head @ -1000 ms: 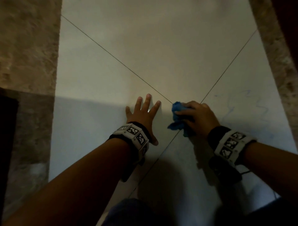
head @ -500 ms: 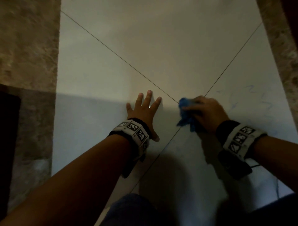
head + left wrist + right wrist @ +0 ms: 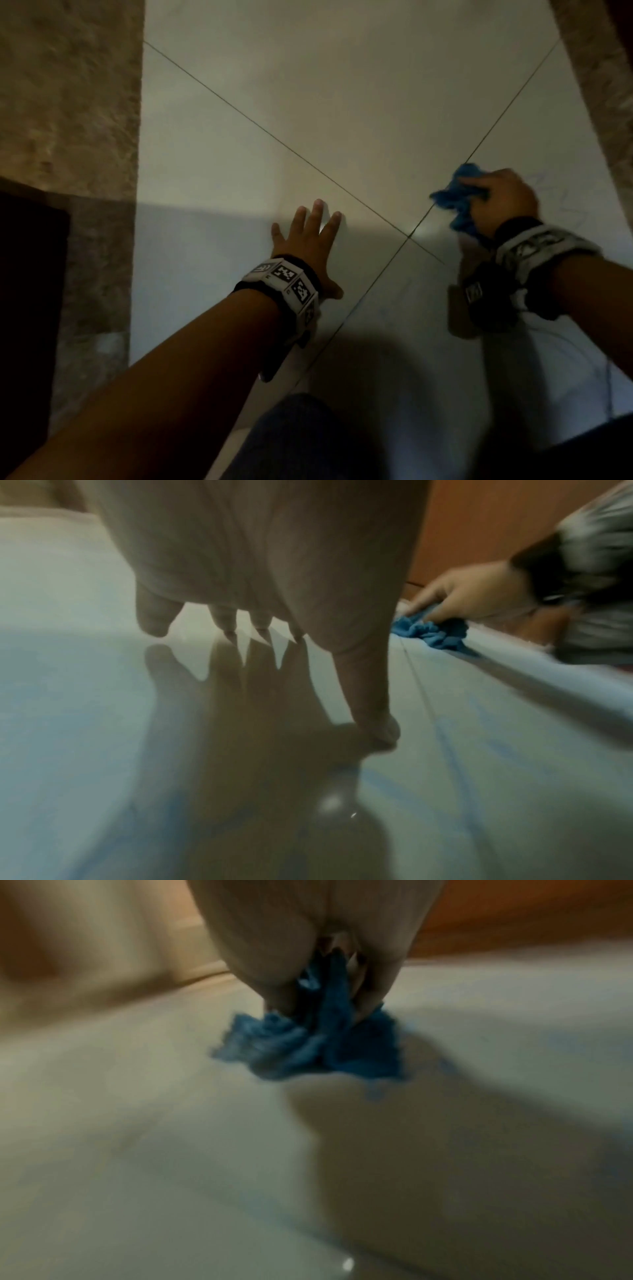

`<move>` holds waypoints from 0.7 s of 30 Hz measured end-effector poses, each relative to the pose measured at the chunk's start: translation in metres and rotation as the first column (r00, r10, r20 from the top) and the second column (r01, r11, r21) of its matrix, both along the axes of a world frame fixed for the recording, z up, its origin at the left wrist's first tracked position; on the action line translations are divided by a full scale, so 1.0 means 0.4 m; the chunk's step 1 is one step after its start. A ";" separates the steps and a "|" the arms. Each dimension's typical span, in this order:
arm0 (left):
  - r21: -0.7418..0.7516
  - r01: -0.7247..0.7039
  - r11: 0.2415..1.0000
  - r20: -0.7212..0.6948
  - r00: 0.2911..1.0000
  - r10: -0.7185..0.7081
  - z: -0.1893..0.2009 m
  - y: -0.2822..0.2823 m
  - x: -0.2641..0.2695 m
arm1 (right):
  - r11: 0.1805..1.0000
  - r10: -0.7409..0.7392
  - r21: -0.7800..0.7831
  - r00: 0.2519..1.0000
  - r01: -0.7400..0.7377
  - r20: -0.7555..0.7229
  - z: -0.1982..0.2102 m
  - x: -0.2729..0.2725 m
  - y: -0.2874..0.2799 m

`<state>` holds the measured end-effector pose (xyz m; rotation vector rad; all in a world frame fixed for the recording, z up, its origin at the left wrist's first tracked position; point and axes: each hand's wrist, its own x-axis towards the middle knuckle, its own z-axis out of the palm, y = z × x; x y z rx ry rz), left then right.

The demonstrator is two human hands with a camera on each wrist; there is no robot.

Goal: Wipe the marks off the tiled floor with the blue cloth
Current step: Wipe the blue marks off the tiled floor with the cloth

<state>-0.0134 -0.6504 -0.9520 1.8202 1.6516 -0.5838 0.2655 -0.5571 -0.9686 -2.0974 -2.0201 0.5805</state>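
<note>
The crumpled blue cloth [image 3: 457, 198] lies bunched on the pale tiled floor [image 3: 342, 85], gripped by my right hand [image 3: 496, 202], just right of where the grout lines cross. In the right wrist view the cloth [image 3: 308, 1047] is pinched between my curled fingers and pressed to the tile. Faint blue scribble marks [image 3: 561, 202] show on the tile right of that hand. My left hand [image 3: 308, 240] rests flat on the floor, fingers spread, holding nothing. In the left wrist view its fingertips [image 3: 229, 626] touch the glossy tile, and the cloth [image 3: 431, 634] shows at the right.
A mottled brown stone border [image 3: 68, 102] runs along the left, with a dark opening [image 3: 27, 308] below it. Another brown border [image 3: 603, 102] edges the right. My knee in dark cloth [image 3: 301, 442] is at the bottom. Faint blue streaks [image 3: 496, 745] lie on the near tile.
My right hand has slid the cloth to the right and away, across the grout line onto the right tile. The left hand has stayed planted.
</note>
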 end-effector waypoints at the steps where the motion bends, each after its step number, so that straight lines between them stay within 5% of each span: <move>1: 0.001 -0.002 1.000 -0.004 1.000 0.002 0.003 -0.006 0.002 | 0.998 -0.063 -0.001 0.998 0.063 -0.012 -0.002 0.008 0.014; 3: 0.002 -0.013 1.000 -0.005 1.000 0.013 0.012 -0.011 0.008 | 0.999 -0.043 -0.020 0.999 0.043 0.011 0.009 -0.018 0.011; 6: 0.016 -0.042 0.999 -0.005 0.999 0.042 0.025 0.011 0.024 | 0.978 0.205 -0.029 0.979 -0.205 -0.006 0.038 -0.109 -0.046; 11: 0.063 -0.033 0.997 0.032 0.999 0.031 0.024 0.062 0.090 | 0.763 0.647 0.065 0.757 -0.644 -0.090 0.039 -0.134 -0.058; 13: 0.069 0.009 0.998 0.043 0.999 -0.012 0.012 0.073 0.115 | 0.872 0.489 0.072 0.869 -0.484 -0.078 0.042 -0.093 -0.026; 15: 0.072 0.055 0.996 0.043 0.997 -0.058 0.004 0.087 0.135 | 0.991 0.094 0.102 0.989 -0.082 -0.113 0.035 -0.024 0.008; 17: 0.080 0.111 0.991 0.026 0.993 -0.113 0.002 0.113 0.156 | 0.970 -0.236 0.027 0.963 0.241 -0.132 0.032 0.026 0.025; 18: 0.082 0.136 0.987 0.019 0.990 -0.138 0.004 0.129 0.168 | 0.968 -0.250 -0.008 0.963 0.250 -0.102 0.036 0.023 0.021; 21: 0.080 0.206 0.975 -0.008 0.979 -0.206 0.006 0.182 0.203 | 0.990 0.104 -0.097 0.994 -0.106 -0.026 0.022 -0.046 -0.036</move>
